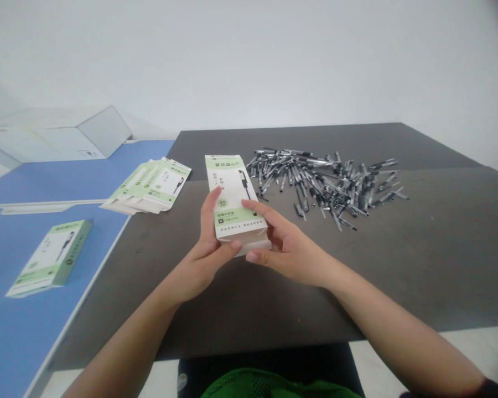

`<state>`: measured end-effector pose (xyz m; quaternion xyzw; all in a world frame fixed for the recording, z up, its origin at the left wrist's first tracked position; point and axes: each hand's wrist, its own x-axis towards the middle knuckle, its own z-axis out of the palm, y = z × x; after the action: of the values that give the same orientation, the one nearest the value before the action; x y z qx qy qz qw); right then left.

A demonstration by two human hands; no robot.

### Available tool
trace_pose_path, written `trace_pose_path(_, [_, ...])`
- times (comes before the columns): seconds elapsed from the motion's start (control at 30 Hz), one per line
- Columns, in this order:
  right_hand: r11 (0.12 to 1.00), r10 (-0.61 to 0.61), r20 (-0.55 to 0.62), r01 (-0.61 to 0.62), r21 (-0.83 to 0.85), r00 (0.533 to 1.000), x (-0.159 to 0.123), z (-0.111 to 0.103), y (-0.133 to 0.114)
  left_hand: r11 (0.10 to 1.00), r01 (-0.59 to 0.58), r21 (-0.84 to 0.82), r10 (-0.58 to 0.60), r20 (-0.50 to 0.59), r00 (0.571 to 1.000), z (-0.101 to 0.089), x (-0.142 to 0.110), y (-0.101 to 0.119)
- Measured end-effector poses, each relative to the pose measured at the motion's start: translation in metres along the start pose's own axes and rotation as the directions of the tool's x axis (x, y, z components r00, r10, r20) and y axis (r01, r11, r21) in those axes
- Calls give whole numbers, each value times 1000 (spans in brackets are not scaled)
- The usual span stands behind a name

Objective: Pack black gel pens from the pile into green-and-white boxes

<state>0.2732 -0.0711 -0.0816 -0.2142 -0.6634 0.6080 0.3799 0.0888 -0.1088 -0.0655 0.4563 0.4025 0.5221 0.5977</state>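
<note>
Between my two hands is a white and green pen box (232, 193), its printed face up and its near end toward me. My left hand (203, 249) grips the left side, with the thumb at the near end flap. Around the right side and the near end closes my right hand (288, 243), its index finger lying on the printed face. The near end looks partly unfolded, with a flap showing below the printed edge. Beyond the box, to the right, a loose pile of black and clear pens (315, 179) lies on the dark table (398, 265).
Several flat, overlapping pen cartons (149, 185) lie at the left edge of the dark table. A filled-out pen box (52, 257) rests on the blue table (8, 331) farther left. Behind it stands a large white carton (58, 135) against the wall.
</note>
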Motion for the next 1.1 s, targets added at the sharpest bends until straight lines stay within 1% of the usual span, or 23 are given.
trace_pose_path(0.1, [997, 53, 12, -52, -59, 999, -2, -1, -5, 996, -22, -83, 24, 25, 999, -4, 1, -5])
trace_pose_path(0.2, [999, 19, 10, -19, -47, 1000, -2, -2, -7, 986, -49, -162, 47, -15, 999, -3, 4, -8])
trace_pose_path(0.27, [1000, 3, 24, -2, -26, 1000, -1, -3, -5, 987, -35, -156, 27, -49, 998, 0, 5, -7])
trace_pose_path(0.4, [999, -21, 13, 21, -34, 1000, -1, -4, -1, 988, -33, -153, 26, -48, 999, 5, 5, -2])
trace_pose_path(0.47, [998, -44, -11, 44, -34, 999, -1, -3, 0, 986, -40, -165, 35, -28, 999, 6, 5, -2])
trace_pose_path(0.57, [997, -61, -37, 60, -41, 997, 0, 0, 0, 979, -94, -181, 103, 41, 994, 4, 6, -5])
trace_pose_path(0.67, [997, -59, -76, 56, -46, 995, 0, 2, -2, 972, -146, -184, 168, 113, 979, 4, 8, -11])
trace_pose_path(0.77, [998, -63, -105, 60, -35, 993, 1, 5, -3, 970, -174, -168, 194, 113, 974, 3, 9, -16])
trace_pose_path(0.93, [997, -73, -104, 73, -11, 992, 0, 5, -3, 971, -225, -84, 234, 107, 966, -3, 7, -28])
trace_pose_path(1.0, [998, -63, -104, 62, -14, 993, -1, 5, -3, 967, -252, -43, 256, 129, 958, -6, 7, -32])
trace_pose_path(1.1, [998, -70, -102, 70, -3, 992, -1, 5, -3, 956, -291, -38, 292, 212, 932, -7, 6, -33])
